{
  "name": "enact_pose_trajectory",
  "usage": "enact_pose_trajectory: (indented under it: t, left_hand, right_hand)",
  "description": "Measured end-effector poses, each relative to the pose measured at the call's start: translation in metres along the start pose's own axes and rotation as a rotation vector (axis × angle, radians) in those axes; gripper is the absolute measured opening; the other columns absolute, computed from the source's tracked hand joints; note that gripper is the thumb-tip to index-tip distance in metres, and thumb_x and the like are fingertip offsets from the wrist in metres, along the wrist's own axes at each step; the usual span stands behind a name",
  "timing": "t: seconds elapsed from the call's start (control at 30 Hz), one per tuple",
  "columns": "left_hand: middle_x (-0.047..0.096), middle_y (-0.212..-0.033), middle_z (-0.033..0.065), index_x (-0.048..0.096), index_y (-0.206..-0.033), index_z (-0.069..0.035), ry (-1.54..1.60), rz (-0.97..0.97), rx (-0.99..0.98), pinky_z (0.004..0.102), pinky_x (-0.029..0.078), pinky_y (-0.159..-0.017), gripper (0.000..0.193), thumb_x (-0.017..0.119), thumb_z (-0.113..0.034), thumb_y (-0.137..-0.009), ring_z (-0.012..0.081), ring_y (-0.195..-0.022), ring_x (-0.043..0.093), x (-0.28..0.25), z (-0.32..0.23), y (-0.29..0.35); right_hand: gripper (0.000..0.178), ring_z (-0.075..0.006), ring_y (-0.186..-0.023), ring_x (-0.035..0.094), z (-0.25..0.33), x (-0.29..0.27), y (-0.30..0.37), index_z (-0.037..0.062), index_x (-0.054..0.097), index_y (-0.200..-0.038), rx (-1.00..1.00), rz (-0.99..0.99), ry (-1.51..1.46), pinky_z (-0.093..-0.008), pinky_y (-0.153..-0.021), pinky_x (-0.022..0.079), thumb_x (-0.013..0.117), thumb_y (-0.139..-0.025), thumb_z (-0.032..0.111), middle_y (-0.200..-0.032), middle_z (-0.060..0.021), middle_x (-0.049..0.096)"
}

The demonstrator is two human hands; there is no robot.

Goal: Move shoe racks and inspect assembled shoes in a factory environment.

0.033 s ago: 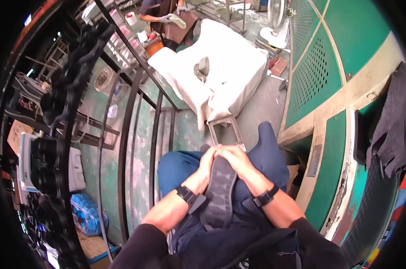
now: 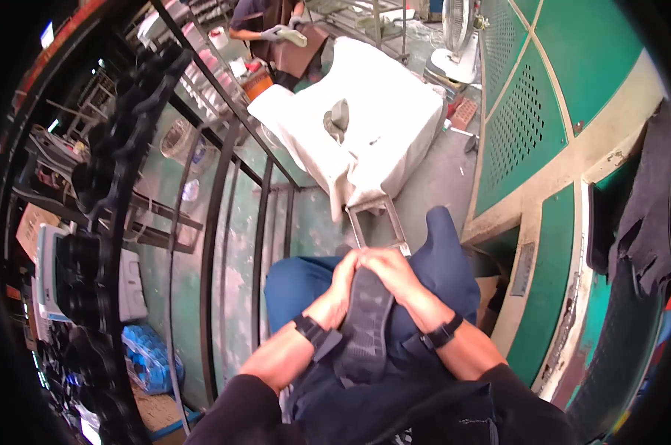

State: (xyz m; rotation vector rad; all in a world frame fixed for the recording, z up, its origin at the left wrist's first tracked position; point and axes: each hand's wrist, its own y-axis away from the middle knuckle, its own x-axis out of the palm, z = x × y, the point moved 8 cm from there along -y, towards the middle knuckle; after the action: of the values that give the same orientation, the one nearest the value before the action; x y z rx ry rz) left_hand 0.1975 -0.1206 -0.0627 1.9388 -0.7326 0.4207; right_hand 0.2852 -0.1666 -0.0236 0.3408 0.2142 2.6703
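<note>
A dark grey shoe [image 2: 367, 322] lies lengthwise over my lap with its patterned sole facing up. My left hand [image 2: 341, 285] is closed round the far end from the left side. From the other side my right hand [image 2: 393, 273] grips the same end, and the fingertips of both hands meet over it. The part of the shoe under my hands is hidden. Dark straps with small boxes sit on both wrists.
Beyond my knees stands a white cloth-covered block [image 2: 387, 96] with a metal frame [image 2: 378, 220] at its front. A black rack [image 2: 211, 259] holding dark shoes [image 2: 91, 274] rises on the left. Green cabinets [image 2: 550, 267] line the right. A co-worker's gloved hand [image 2: 291, 35] holds a pale piece.
The whole view has shifted slightly. Both hands keep their grip on the shoe, with hardly any movement.
</note>
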Motion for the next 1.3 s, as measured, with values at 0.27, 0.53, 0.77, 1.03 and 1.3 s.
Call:
enact_pose_trajectory:
  t: [0.27, 0.53, 0.77, 1.03, 1.3]
  left_hand:
    - [0.070, -0.109, 0.0103, 0.067, -0.116, -0.002, -0.187, 0.284, 0.327, 0.0319, 0.051, -0.092, 0.035, 0.054, -0.030, -0.098, 0.0181, -0.101, 0.065, 0.017, -0.038, 0.032]
    - [0.059, -0.138, 0.0187, 0.051, -0.144, -0.008, 0.444, 0.271, -0.274, 0.0559, 0.043, -0.112, 0.070, 0.043, -0.062, -0.100, 0.0368, -0.125, 0.058, 0.009, 0.060, 0.137]
    - [0.055, -0.140, 0.0266, 0.048, -0.147, -0.006, 0.559, 0.162, -0.178, 0.0573, 0.042, -0.112, 0.081, 0.042, -0.068, -0.095, 0.0454, -0.129, 0.054, 0.010, 0.059, 0.173]
    - [0.057, -0.136, 0.0258, 0.050, -0.144, -0.006, 0.543, 0.112, -0.134, 0.0567, 0.043, -0.111, 0.081, 0.044, -0.068, -0.092, 0.0451, -0.126, 0.056, 0.005, 0.067, 0.186]
    - [0.057, -0.137, 0.0249, 0.051, -0.143, -0.006, 0.512, 0.185, -0.107, 0.0580, 0.044, -0.110, 0.081, 0.041, -0.068, -0.093, 0.0461, -0.126, 0.056, 0.013, 0.067, 0.185]
  right_hand:
    - [0.018, -0.0216, -0.096, 0.071, 0.080, 0.033, 0.031, -0.0003, 0.075, -0.094, -0.294, 0.023, 0.235, -0.0326, -0.087, 0.053, 0.064, -0.091, 0.014, -0.103, -0.0113, 0.074]
    - [0.046, -0.0273, -0.073, 0.070, 0.013, -0.010, -0.032, -0.0067, 0.071, -0.092, 0.278, -0.070, -0.398, -0.0366, -0.072, 0.059, 0.048, -0.094, 0.033, -0.089, -0.0191, 0.074]
    - [0.045, -0.0246, -0.071, 0.069, 0.019, 0.030, -0.020, 0.0002, 0.070, -0.088, 0.441, -0.138, -0.389, -0.0356, -0.069, 0.058, 0.049, -0.093, 0.040, -0.080, -0.0166, 0.072]
    - [0.040, -0.0226, -0.063, 0.067, 0.007, 0.043, -0.018, 0.0005, 0.070, -0.085, 0.446, -0.136, -0.335, -0.0330, -0.061, 0.056, 0.052, -0.094, 0.035, -0.078, -0.0144, 0.071]
    - [0.038, -0.0200, -0.062, 0.065, 0.006, 0.038, -0.022, 0.0015, 0.070, -0.083, 0.382, -0.128, -0.191, -0.0321, -0.059, 0.054, 0.054, -0.093, 0.034, -0.078, -0.0114, 0.071]
